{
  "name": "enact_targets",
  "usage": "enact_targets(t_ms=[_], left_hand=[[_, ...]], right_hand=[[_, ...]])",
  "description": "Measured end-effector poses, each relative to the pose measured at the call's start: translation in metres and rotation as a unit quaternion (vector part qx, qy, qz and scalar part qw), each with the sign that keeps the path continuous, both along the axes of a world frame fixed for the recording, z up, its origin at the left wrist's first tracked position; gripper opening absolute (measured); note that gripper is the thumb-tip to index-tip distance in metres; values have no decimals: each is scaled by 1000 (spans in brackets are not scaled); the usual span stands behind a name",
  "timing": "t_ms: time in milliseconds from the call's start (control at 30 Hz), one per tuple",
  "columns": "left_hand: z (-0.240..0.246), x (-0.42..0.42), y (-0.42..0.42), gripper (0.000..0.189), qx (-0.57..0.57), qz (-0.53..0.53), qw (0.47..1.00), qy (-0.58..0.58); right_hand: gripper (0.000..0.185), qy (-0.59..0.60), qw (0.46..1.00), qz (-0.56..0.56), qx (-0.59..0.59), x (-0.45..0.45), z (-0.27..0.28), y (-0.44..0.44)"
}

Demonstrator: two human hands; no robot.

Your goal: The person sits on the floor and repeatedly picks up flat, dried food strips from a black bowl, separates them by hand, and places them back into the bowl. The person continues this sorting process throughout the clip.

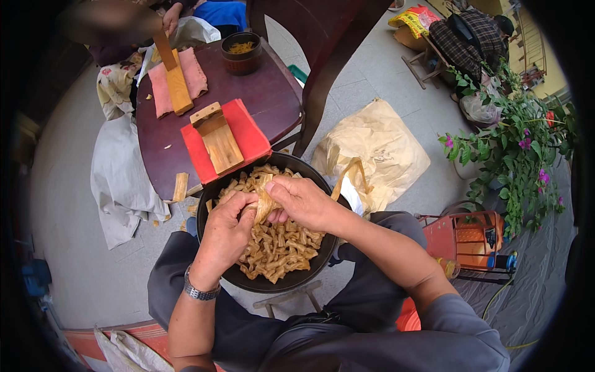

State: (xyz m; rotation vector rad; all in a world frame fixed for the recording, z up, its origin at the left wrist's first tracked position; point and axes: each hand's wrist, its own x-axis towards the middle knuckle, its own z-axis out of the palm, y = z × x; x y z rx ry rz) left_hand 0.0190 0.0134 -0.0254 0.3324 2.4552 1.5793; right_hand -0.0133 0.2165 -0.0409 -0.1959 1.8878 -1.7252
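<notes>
Over a round dark pan (279, 286) full of short, tan, twisted pieces (279, 251), both of my hands grip one tan, dried, leaf-like strip (266, 204). My left hand (230, 230) pinches its left side, and a metal-banded watch (201, 292) is on that wrist. My right hand (302, 201) holds the strip's right side with thumb and curled fingers. Just beyond the pan, a wooden block with a raised end piece (223, 144) lies on a folded red cloth (251, 130). What the strip is made of, I cannot tell.
A dark red chair seat (162, 153) carries a pink cloth (193, 74), a hinged wooden tool (179, 88) and a dark bowl (241, 51). A person's hand (172, 18) is at the top left. A large tan bag (372, 144) and a flowering plant (511, 149) stand to the right.
</notes>
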Motion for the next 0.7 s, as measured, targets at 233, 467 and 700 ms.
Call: enact_targets(t_ms=[233,467,700], left_hand=[[-6,-1,2,36,-7,-65,995,71],[-20,1,-7,20,235,40,939,-246],[-2,7,-4,21,522,-4,795,-309]], right_hand=[[25,-311,945,29,-97,-14,-4,9],[50,82,985,67,138,-14,19,2],[27,219,973,72,7,-16,21,12]])
